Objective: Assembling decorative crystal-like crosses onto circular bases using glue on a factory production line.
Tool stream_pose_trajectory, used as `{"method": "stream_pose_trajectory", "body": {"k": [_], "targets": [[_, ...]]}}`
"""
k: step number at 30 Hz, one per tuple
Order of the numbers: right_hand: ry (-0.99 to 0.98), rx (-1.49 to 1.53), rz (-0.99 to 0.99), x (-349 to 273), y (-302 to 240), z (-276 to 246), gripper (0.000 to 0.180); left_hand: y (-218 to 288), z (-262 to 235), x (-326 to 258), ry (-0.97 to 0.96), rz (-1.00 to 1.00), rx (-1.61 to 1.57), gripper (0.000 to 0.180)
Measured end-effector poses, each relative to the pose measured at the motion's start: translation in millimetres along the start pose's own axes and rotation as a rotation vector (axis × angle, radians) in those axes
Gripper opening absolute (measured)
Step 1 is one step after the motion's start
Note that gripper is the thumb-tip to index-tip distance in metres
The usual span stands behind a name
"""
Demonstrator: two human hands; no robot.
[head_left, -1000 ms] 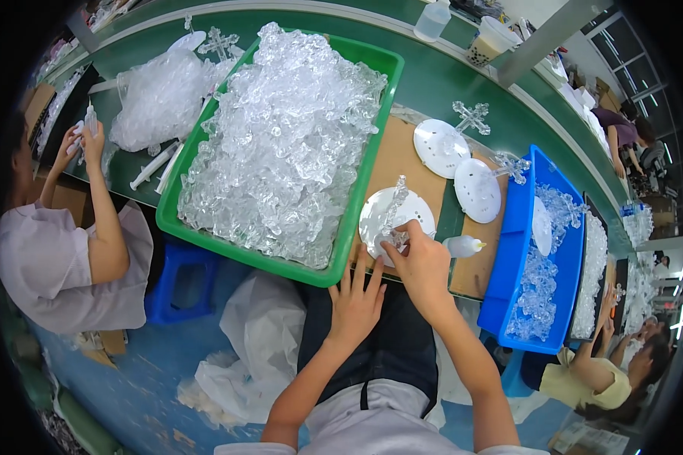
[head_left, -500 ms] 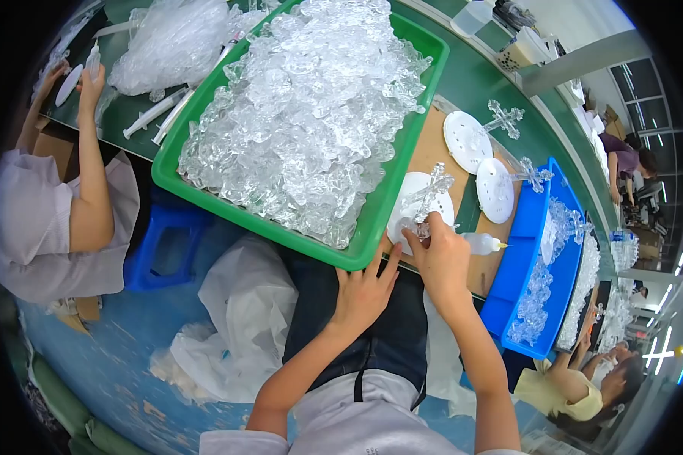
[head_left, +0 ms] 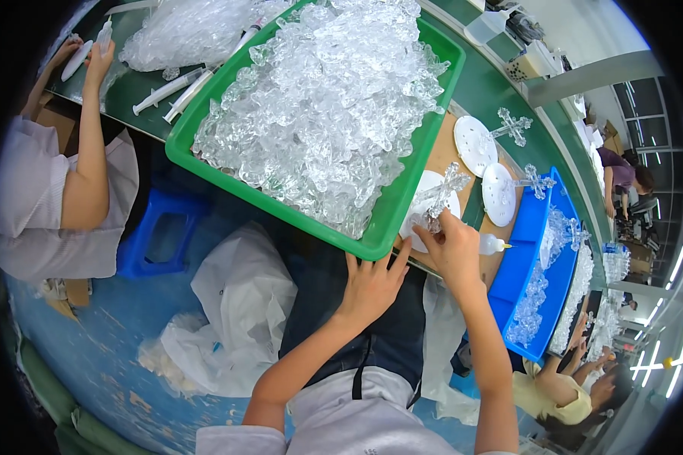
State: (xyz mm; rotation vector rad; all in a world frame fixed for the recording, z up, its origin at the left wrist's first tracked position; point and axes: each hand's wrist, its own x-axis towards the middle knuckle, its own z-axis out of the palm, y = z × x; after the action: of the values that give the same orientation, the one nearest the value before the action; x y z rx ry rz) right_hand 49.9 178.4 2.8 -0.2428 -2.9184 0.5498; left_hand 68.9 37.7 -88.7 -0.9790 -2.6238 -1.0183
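Note:
My right hand [head_left: 457, 249] is closed at the near part of a white round disc [head_left: 452, 203], its thumb and forefinger pinching a small clear plastic piece at the foot of a clear plastic cross [head_left: 453, 180]. The cross lies slanting over the disc. My left hand [head_left: 374, 290] has its fingers spread at the table's front edge, just below the corner of a green tray [head_left: 366, 249]; its fingertips come close to the disc, and whether they touch it is hidden. Clear plastic pieces [head_left: 319, 114] are heaped in the tray. A squeeze bottle [head_left: 491, 244] lies right of my right hand.
Two more white discs [head_left: 475, 148] with clear crosses [head_left: 512, 127] stand at the back right. A blue bin [head_left: 501, 303] of clear parts is on the right. Syringes [head_left: 167, 91] and a plastic bag [head_left: 178, 38] lie left of the tray. A co-worker [head_left: 76, 189] sits at left, holding a bottle.
The whole view has shifted a little, so tray and discs appear farther right. Both my hands stay beside the same disc, the right still pinching. The co-worker's hands at left have shifted slightly.

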Motion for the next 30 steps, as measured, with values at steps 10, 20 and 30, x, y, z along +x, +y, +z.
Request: {"method": "stream_pose_trajectory", "body": {"k": [10, 20, 30], "targets": [[0.117, -0.151, -0.103, 4, -1, 9, 0.031, 3, -11, 5, -0.006, -0.009, 0.005, 0.061], [-0.044, -0.137, 0.010, 0, 1, 4, 0.029, -6, -7, 1, -0.010, -0.030, 0.032, 0.065], [-0.160, -0.051, -0.009, 5, 9, -13, 0.030, 4, -5, 6, -0.053, -0.009, 0.090, 0.064]]}}
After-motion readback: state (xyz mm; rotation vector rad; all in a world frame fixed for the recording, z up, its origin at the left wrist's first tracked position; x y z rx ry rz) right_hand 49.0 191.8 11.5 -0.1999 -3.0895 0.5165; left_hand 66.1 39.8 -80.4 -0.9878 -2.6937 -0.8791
